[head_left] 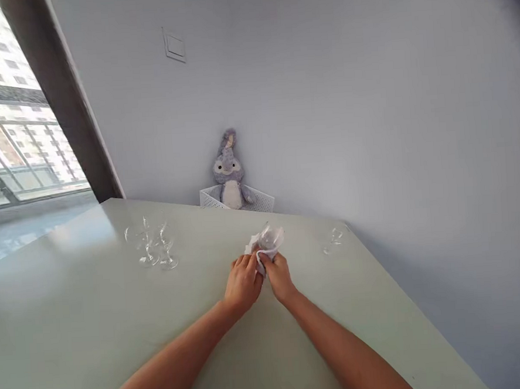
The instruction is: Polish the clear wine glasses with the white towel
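Note:
Both hands meet over the middle of the pale table (197, 316). My left hand (242, 282) is closed around the lower part of a clear stemmed glass (268, 236), most of which is hidden by fingers and cloth. A white cloth or tissue (277, 244) is wrapped about the glass. My right hand (278, 275) is closed on this cloth, its thumb pressed against the front. The glass bowl points up and away from me.
Several clear stemmed glasses (168, 261) stand on the table's left side. Another small glass (333, 240) is near the right edge. Behind the table, a plush rabbit (230, 184) sits in a white basket (261, 200) against the wall.

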`<state>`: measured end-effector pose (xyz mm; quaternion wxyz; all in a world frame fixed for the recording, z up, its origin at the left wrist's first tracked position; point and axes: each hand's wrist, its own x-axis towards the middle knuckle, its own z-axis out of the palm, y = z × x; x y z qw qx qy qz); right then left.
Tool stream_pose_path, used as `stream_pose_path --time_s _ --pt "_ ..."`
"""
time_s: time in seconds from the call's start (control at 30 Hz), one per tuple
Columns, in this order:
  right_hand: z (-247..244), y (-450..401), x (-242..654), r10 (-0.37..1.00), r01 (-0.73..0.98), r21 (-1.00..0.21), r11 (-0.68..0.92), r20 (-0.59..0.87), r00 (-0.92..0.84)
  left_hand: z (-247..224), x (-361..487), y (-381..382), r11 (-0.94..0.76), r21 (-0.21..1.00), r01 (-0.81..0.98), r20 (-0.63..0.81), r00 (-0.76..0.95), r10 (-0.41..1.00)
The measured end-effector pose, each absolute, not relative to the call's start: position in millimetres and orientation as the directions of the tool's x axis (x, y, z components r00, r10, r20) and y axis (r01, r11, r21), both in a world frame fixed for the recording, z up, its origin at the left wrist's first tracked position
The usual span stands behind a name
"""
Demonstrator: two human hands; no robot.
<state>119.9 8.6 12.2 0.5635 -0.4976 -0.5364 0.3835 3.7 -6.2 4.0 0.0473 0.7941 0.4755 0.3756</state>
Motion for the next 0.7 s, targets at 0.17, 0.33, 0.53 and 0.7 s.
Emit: stream_pose_path --time_s 0.17,0.33,0.53,0.7 --pt "12.0 12.6 135.9 0.918 0.591 -0.763 0.262 0.387 0.092 11.3 -1.6 2.7 -0.51 0.742 0.434 0.521 0.105 0.847" --pt "10.5 11.8 130.5 0.905 0.874 -0.352 0.334 0.38 -0.193 12.3 -15.1 21.4 -0.132 0.978 -0.159 0.133 0.0 0.991" --pt "20.3 16.2 151.9 0.876 0.234 -0.972 -0.033 -0.141 -0.462 30.9 -30.0 21.7 0.03 0.9 -0.435 0.097 0.265 0.959" --pt "17.7 13.4 156.0 0.819 -0.131 -0.947 -0.294 -0.179 -0.546 42.1 -36.0 19.6 0.079 0.831 -0.551 0.169 0.385 0.907"
